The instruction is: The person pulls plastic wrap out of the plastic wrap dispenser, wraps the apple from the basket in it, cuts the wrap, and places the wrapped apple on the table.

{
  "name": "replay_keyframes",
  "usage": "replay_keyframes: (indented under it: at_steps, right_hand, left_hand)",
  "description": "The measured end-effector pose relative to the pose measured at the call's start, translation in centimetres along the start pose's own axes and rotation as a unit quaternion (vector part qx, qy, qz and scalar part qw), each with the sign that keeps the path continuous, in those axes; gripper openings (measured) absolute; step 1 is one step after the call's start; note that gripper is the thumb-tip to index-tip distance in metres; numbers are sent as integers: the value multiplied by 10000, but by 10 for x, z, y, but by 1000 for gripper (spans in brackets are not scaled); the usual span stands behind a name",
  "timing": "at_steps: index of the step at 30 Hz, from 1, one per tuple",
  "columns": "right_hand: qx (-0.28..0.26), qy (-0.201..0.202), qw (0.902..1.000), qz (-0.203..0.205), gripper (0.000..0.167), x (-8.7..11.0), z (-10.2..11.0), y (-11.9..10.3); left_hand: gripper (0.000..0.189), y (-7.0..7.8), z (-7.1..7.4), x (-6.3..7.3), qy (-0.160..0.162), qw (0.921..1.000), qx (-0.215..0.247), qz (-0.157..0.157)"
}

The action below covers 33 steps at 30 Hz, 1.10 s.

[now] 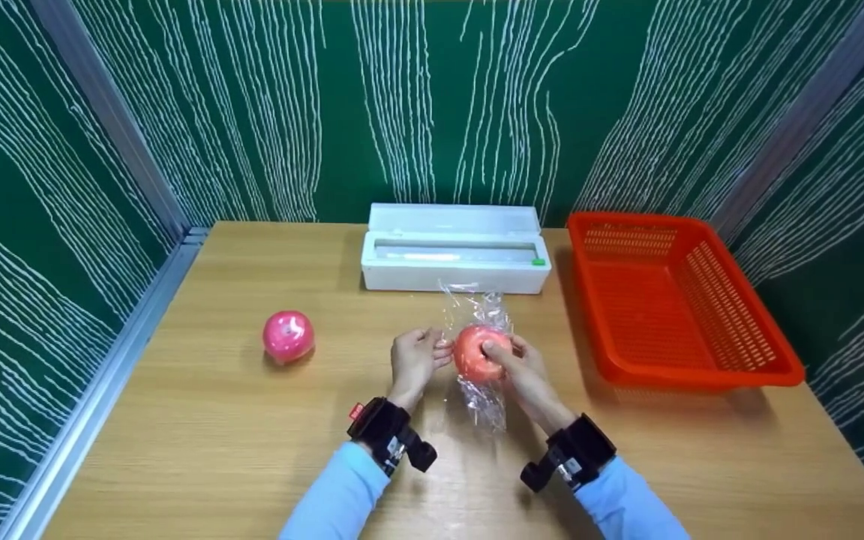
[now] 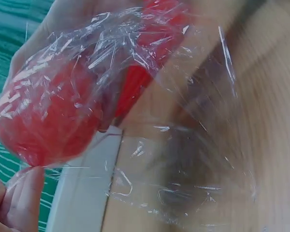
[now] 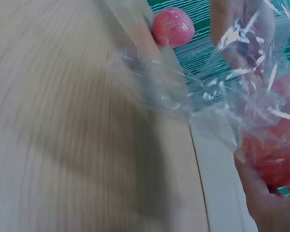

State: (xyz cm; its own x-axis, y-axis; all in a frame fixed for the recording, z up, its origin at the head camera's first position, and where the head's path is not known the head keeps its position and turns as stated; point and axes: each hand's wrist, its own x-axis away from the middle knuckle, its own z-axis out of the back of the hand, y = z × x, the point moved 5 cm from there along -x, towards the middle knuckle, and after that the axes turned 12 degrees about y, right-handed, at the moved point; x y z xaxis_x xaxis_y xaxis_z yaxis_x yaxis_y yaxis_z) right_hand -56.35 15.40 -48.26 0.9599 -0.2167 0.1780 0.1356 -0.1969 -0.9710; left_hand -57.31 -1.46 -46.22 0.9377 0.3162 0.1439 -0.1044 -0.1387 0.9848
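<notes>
A red apple [image 1: 469, 364] with clear cling film [image 1: 486, 405] around it is held above the table in my right hand [image 1: 533, 379], the thumb lying on its dimpled top. Loose film sticks out on its far and near sides. To the left of the apple, my left hand [image 1: 415, 364] has its fingers bent and pinches the film's edge; the left wrist view shows these fingertips [image 2: 31, 188] at the apple's side. Creased film [image 3: 217, 104] spreads between both hands in the right wrist view. Off to the left, a shiny pink apple [image 1: 288, 337] sits on the table.
A white film dispenser box [image 1: 456, 279] stands at the table's back with its lid raised. An orange-red plastic basket [image 1: 691, 379] is on the right. Green panels with white wavy lines [image 1: 394, 97] enclose the back and sides of the wooden table [image 1: 199, 442].
</notes>
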Motion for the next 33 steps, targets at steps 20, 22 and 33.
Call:
replay_keyframes:
  at_steps: [20,22,33]
  right_hand:
    - [-1202,-1142,9824,-861,58,12,-33,35]
    - [-1226,-1263,9795,-981,56,21,-32,25]
    - [-1379,-370,9859,-872,38,12,-11,20]
  left_hand:
    - [32,34,-4,0,-2199,9107,-3112,-1593]
    - [33,36,-4,-4,-2595,8949,-3272,-1572]
    - [51,29,41,-1,-185,9257,-3232,-1958]
